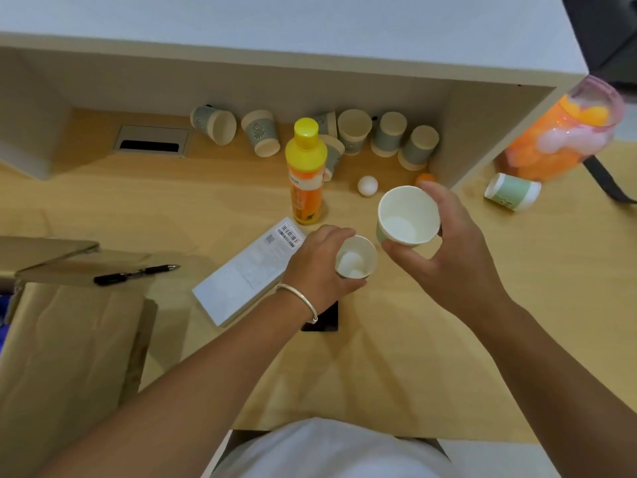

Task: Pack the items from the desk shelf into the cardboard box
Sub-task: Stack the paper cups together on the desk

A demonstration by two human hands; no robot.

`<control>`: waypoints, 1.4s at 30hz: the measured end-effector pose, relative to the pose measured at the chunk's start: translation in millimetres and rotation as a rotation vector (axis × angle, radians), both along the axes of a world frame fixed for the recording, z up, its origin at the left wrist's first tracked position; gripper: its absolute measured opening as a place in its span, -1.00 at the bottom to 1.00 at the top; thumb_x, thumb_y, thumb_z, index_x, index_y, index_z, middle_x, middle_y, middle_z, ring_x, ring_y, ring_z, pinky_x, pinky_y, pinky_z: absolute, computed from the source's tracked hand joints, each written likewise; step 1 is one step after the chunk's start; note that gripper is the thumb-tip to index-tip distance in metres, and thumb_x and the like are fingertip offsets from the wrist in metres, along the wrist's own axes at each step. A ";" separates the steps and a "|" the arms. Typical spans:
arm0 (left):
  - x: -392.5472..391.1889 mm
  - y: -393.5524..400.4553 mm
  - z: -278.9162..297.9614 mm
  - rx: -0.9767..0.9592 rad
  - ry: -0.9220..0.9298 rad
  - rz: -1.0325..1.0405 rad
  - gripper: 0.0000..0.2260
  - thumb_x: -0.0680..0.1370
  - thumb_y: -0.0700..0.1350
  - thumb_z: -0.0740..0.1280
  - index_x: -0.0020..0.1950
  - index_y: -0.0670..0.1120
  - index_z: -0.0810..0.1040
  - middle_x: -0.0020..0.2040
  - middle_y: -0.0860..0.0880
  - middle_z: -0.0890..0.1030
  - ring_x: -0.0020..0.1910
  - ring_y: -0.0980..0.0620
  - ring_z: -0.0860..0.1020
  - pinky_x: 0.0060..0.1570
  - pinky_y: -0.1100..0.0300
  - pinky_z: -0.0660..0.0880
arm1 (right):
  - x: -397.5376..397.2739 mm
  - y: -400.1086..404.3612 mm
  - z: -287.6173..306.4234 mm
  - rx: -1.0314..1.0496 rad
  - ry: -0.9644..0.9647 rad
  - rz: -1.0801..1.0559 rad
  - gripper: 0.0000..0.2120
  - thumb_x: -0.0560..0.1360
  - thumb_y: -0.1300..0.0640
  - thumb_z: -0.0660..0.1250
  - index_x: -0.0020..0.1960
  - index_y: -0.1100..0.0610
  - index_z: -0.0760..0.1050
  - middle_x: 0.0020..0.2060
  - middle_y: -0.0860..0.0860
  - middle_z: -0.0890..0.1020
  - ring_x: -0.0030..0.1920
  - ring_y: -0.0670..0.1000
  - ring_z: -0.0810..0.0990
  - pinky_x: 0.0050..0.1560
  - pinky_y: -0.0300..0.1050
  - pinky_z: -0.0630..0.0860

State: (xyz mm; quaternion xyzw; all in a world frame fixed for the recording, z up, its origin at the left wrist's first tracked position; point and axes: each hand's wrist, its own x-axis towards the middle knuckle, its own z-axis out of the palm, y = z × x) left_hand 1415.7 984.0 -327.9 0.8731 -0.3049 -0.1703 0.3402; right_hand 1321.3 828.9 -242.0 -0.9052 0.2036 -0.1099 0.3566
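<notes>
My left hand (319,267) grips a small paper cup (358,258) upright above the desk; something white sits inside it. My right hand (448,243) holds a second, empty paper cup (408,215) just to the right, mouth facing me. Under the desk shelf (310,69) stand and lie several grey-green paper cups (387,134), a yellow-capped orange bottle (305,174), a white ball (367,185) and an orange ball (423,177) partly hidden by my fingers. The cardboard box (65,339) is at the lower left with its flaps open.
A white flat package with barcodes (248,274) lies left of my left hand. A black pen (136,273) rests on a box flap. A clear bag of orange and white balls (558,136) and a green cup on its side (513,192) sit right of the shelf.
</notes>
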 end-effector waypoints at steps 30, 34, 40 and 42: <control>118.0 91.5 -3.6 -0.365 0.006 0.587 -0.59 0.50 -0.36 0.27 0.31 -0.09 0.39 0.10 -0.04 0.52 0.06 0.14 0.52 0.04 0.25 0.49 | 20.7 4.7 -77.5 0.097 0.190 0.239 -0.19 0.43 -0.31 0.29 0.54 -0.10 0.02 0.50 -0.16 0.14 0.47 -0.19 0.15 0.34 -0.21 0.22; 192.5 81.0 -7.7 -0.129 -0.129 0.490 -0.51 0.46 -0.27 0.33 0.38 -0.10 0.34 0.20 -0.11 0.47 0.15 -0.02 0.48 0.13 0.02 0.48 | 78.2 -17.5 -76.8 0.282 0.057 -0.083 -0.54 0.51 -0.04 0.36 0.36 -0.04 0.34 0.24 -0.09 0.49 0.20 -0.11 0.51 0.21 -0.07 0.47; 276.1 57.1 -7.7 0.362 -0.335 0.195 -0.35 0.38 -0.28 0.38 0.44 -0.07 0.27 0.35 -0.20 0.39 0.31 -0.23 0.34 0.25 -0.06 0.37 | 175.3 -31.2 -98.5 0.147 0.140 -0.052 -0.34 0.41 -0.23 0.27 0.37 0.16 0.37 0.23 0.14 0.52 0.18 0.13 0.52 0.12 0.04 0.50; 292.4 55.4 -8.7 0.519 -0.431 0.037 -0.33 0.36 -0.31 0.38 0.44 -0.09 0.26 0.31 -0.24 0.43 0.26 -0.28 0.38 0.19 -0.10 0.40 | 192.5 -28.5 -102.7 0.037 0.167 -0.006 -0.21 0.30 -0.31 0.10 0.35 0.17 0.37 0.22 0.18 0.50 0.21 0.18 0.47 0.11 0.05 0.47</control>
